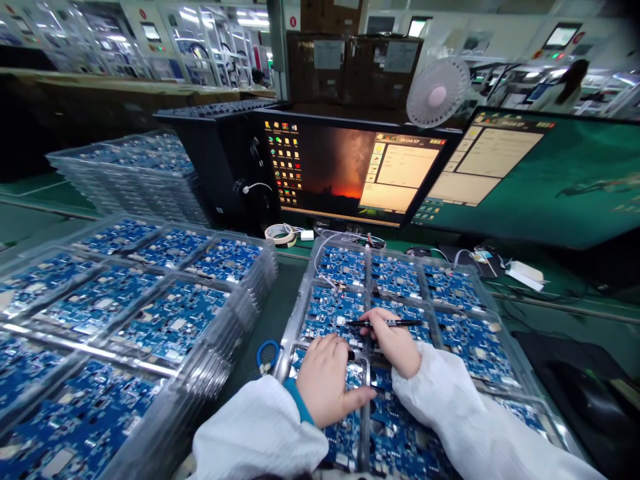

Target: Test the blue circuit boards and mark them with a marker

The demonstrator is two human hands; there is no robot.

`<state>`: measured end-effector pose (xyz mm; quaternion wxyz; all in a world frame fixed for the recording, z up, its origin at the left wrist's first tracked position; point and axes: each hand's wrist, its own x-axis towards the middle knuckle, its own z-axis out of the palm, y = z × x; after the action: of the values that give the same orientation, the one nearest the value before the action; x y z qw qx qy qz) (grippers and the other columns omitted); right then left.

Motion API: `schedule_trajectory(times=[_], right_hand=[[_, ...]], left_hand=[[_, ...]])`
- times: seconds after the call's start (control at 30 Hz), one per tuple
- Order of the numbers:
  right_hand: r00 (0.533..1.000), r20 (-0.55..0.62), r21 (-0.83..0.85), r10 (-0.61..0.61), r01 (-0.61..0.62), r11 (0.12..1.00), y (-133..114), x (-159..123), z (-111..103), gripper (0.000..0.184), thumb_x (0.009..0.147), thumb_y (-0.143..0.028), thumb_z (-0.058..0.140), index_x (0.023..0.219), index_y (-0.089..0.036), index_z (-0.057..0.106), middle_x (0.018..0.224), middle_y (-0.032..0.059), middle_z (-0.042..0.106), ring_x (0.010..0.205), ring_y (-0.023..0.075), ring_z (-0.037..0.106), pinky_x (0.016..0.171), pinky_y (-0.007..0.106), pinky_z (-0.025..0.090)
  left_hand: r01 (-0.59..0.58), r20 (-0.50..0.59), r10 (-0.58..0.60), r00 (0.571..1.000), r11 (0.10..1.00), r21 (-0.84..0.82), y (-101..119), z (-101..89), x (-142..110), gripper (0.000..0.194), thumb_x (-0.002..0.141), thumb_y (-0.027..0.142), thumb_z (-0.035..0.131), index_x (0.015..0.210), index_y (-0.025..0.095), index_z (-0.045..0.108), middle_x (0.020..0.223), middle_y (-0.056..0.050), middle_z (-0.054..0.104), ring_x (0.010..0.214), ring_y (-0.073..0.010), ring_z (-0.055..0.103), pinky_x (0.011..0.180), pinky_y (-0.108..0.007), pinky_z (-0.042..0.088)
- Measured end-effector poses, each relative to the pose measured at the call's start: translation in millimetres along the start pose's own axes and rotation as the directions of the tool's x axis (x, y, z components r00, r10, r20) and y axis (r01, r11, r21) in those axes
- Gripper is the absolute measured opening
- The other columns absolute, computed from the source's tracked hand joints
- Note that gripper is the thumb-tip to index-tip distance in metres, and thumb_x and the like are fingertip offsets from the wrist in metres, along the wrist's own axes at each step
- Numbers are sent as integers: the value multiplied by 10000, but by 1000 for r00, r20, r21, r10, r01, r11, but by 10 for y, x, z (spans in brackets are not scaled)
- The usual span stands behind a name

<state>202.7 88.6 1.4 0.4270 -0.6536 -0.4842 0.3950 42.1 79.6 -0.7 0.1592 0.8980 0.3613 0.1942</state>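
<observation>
- Your right hand [394, 341] is closed on a black pen [385, 323], pinched in the fingers, tip pointing left above a blue circuit board [333, 310].
- Your left hand [325, 380] lies open on a board, fingers spread.
- Those boards sit 1 to a compartment in a clear tray [300, 317], 3 compartments across.
- To your left stands a stack of clear trays [253, 283], its top tray also holding boards, 3 across.
- Beyond your tray lie tape rolls [279, 235], below a monitor [350, 170].
- Your sleeves [260, 427] and hands cover the nearest compartments, and the tray's near end is cut off — the board parts are too small to make out.
</observation>
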Motion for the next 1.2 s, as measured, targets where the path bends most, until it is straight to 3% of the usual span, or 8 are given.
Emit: schedule_trajectory(times=[0.1, 0.27, 0.43, 0.63, 0.73, 0.87, 1.1, 1.2], right_hand=[[999, -38, 170, 34, -27, 985, -16, -43, -49, 296, 773, -379, 372, 723, -173, 579, 549, -7, 560, 470, 103, 445, 467, 207, 354], [997, 33, 365, 71, -78, 928, -55, -169, -39, 288, 764, -368, 391, 658, -166, 566, 498, -7, 522, 447, 100, 437, 435, 203, 337], [995, 58, 357, 86, -101, 929, -110, -227, -26, 279, 760, -369, 405, 658, -165, 564, 501, -3, 529, 455, 109, 457, 439, 210, 343], [989, 130, 217, 67, -95, 971, -142, -240, 15, 299, 785, -391, 374, 692, -169, 551, 528, -6, 534, 478, 112, 484, 458, 214, 375], [986, 162, 94, -51, 36, 995, -121, -290, 94, 291, 799, -388, 369, 796, -177, 570, 746, 19, 585, 678, 136, 548, 611, 237, 444], [964, 132, -22, -233, 237, 971, -27, -358, 178, 325, 832, -335, 324, 1063, -212, 517, 1030, 28, 552, 951, 153, 500, 846, 276, 396], [830, 203, -186, -519, 554, 812, 115, -452, 222, 327, 824, -244, 310, 1052, -269, 543, 1015, -4, 580, 943, 155, 511, 837, 280, 396], [819, 209, -233, -534, 572, 786, 56, -444, 190, 322, 823, -231, 319, 1052, -281, 538, 1010, -18, 583, 933, 145, 516, 832, 271, 391]], left_hand=[[19, -45, -20, 999, 999, -27, -13, 1, -3, 746, 695, 725, 115, 921, 118, 485, 908, -134, 522, 897, -279, 469, 790, -457, 365], [109, -152, -110, 982, 994, -17, -33, 17, -11, 773, 680, 737, 88, 886, 106, 485, 852, -136, 514, 827, -280, 481, 734, -448, 385], [116, -216, -110, 970, 993, 19, -26, 20, -12, 786, 683, 731, 55, 876, 105, 491, 828, -135, 518, 803, -282, 489, 708, -447, 392], [93, -175, -83, 981, 995, 46, 2, 3, -7, 800, 671, 738, 33, 831, 114, 508, 769, -114, 511, 751, -269, 486, 678, -447, 387], [50, -159, -40, 986, 997, 60, 21, -8, -4, 816, 647, 757, 29, 808, 126, 520, 740, -99, 512, 709, -256, 488, 663, -446, 385], [33, -162, -25, 986, 998, 50, 35, -25, -16, 825, 639, 764, 17, 769, 134, 534, 686, -91, 534, 646, -245, 515, 602, -413, 403], [2, -129, -8, 992, 999, -50, 15, -50, -50, 870, 604, 768, -78, 609, 166, 550, 547, -80, 561, 505, -213, 537, 475, -334, 402], [2, -89, -9, 996, 997, -73, 7, -77, -48, 856, 611, 763, -77, 605, 171, 542, 549, -79, 560, 511, -213, 536, 479, -329, 404]])
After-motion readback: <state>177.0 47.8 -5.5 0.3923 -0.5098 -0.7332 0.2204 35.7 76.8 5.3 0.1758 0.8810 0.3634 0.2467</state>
